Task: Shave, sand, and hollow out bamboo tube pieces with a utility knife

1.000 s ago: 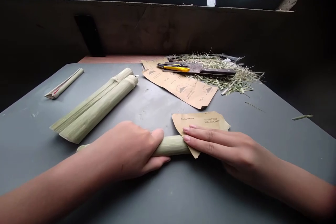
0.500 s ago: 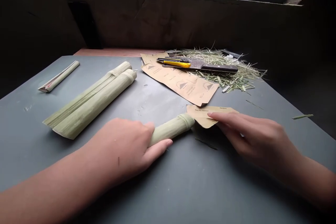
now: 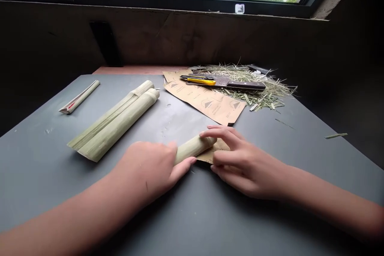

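Note:
My left hand (image 3: 159, 166) is closed around a pale green bamboo piece (image 3: 192, 149), whose jointed end points to the right. My right hand (image 3: 237, 160) is at that far end, fingertips on top of the bamboo, gripping a small brown sandpaper piece (image 3: 221, 145). The sandpaper lies under and beside the bamboo's end, partly covered by the fingers. Left of my hands, two longer bamboo pieces (image 3: 120, 124) lie side by side on the grey table (image 3: 192, 224).
Farther left lies a thin split piece (image 3: 80, 97). Printed sandpaper sheets (image 3: 207, 102) lie at the back, with a yellow cutter (image 3: 201, 82) and a dark-handled knife (image 3: 246, 85) on them. Beyond is a heap of shavings (image 3: 270, 98). A sliver (image 3: 336, 135) rests near the right edge.
My right hand has moved left and brought the sandpaper under the bamboo's end, with fingers now over it. My left hand still holds the bamboo. The view has tilted up.

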Demonstrator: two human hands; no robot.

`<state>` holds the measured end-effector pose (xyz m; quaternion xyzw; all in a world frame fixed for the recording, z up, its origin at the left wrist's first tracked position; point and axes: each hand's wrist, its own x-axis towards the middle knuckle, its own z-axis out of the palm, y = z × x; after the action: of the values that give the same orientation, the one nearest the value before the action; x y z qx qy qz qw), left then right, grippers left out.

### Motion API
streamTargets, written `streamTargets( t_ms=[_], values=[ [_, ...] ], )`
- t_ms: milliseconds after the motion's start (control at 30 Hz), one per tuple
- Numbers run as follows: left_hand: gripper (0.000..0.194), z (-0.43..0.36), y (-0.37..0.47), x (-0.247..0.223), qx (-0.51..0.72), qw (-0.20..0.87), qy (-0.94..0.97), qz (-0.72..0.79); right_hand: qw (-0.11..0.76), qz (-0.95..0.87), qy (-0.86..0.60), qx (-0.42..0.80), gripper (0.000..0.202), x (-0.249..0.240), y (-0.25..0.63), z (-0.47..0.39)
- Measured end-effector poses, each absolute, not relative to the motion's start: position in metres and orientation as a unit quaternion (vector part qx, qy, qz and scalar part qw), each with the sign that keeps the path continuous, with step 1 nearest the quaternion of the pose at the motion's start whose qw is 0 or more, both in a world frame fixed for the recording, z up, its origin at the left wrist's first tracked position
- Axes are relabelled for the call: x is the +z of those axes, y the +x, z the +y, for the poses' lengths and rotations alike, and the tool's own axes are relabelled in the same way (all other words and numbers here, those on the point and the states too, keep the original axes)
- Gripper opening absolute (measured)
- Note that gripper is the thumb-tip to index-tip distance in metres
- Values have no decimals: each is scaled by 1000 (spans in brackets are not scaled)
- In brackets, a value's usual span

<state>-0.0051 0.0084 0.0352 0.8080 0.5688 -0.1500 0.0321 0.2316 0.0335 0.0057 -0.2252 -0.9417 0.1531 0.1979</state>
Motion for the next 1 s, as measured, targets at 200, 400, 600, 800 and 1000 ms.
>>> streamTargets(
  t_ms=[200, 400, 600, 800, 1000],
  values=[
    [61, 17, -18, 41, -153, 86, 793, 583, 229, -847, -376, 299, 31, 14, 271, 56],
    [60, 20, -17, 39, -148, 98, 802, 571, 159, -880, -262, 363, 30, 9, 245, 63],
    [63, 22, -19, 38, -144, 111, 790, 585, 166, -931, -240, 221, 18, 10, 216, 48],
    [60, 24, -18, 41, -164, 135, 782, 586, 240, -878, -335, 244, 14, 13, 222, 63],
    [60, 18, -14, 35, -180, 81, 784, 588, 184, -882, -374, 222, 14, 17, 211, 69]
  ],
)
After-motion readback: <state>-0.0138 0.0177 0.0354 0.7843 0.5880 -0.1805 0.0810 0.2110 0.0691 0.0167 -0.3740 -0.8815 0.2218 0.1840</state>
